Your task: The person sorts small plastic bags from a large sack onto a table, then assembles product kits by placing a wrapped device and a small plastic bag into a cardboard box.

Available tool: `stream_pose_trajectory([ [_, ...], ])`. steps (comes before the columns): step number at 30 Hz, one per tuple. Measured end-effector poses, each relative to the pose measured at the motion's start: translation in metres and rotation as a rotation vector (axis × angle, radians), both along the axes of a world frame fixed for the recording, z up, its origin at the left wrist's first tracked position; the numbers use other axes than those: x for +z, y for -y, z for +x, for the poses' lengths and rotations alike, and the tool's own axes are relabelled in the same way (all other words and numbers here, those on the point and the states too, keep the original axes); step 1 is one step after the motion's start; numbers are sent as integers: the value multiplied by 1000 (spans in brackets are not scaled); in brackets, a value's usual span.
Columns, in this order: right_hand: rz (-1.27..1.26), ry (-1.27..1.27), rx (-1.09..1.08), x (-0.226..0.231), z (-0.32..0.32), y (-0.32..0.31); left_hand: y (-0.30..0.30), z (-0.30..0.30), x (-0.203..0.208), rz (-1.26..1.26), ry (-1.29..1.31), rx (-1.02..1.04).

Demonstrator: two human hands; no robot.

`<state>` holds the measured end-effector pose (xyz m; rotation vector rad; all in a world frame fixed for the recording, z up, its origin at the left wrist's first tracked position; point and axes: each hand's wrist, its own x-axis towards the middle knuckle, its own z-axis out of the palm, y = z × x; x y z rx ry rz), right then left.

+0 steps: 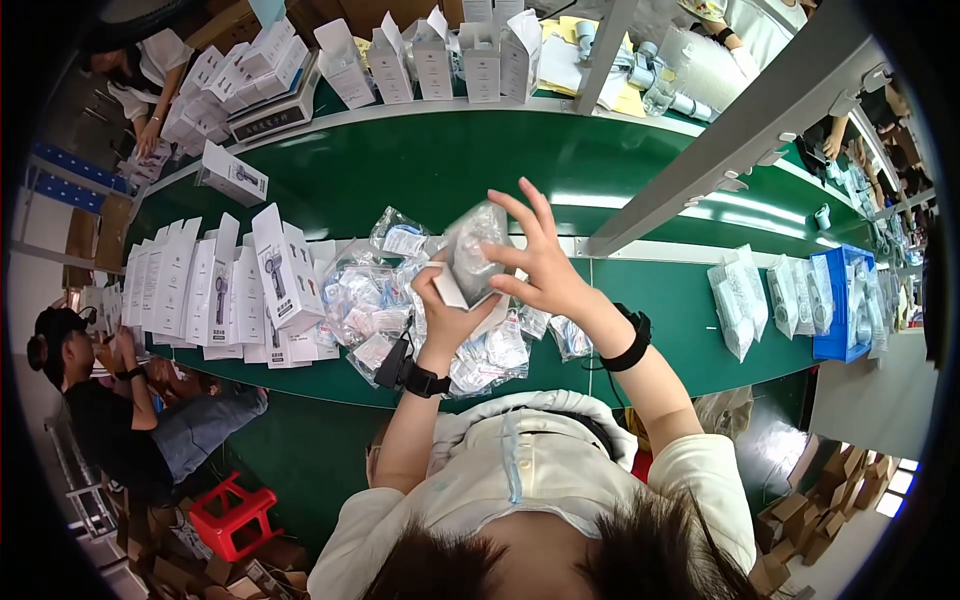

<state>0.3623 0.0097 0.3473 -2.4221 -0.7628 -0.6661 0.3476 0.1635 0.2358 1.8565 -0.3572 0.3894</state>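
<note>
Above the green bench, both hands hold a small grey item in a clear plastic bag point(472, 245). My left hand point(447, 312), with a black watch on its wrist, grips the lower edge of the bag together with a white card-like piece point(450, 290). My right hand point(545, 262), with a black band on its wrist, presses against the bag's right side with its fingers spread upward. Just beneath the hands lies a heap of similar clear bagged parts point(375, 305).
Open white boxes point(225, 285) stand in a row at the left, and more white boxes point(430, 60) line the far side of the green belt point(420, 170). At the right are a blue bin point(848, 305) and bagged items point(740, 295). A grey metal beam point(730, 135) crosses overhead. A seated person point(110, 410) and a red stool point(232, 515) are at the lower left.
</note>
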Motion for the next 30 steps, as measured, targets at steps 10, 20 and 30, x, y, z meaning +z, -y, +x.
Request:
stream_pose_trajectory([
  [10,315,-539,-372,-182,13,25,-23,-5,21,100,-112,-38],
  [20,74,-377,-227,-177,13,36,-23,-6,44,314,-256,79],
  [30,-105,-34,341,-18,-16,4,-21,11,47,295,-284,58],
])
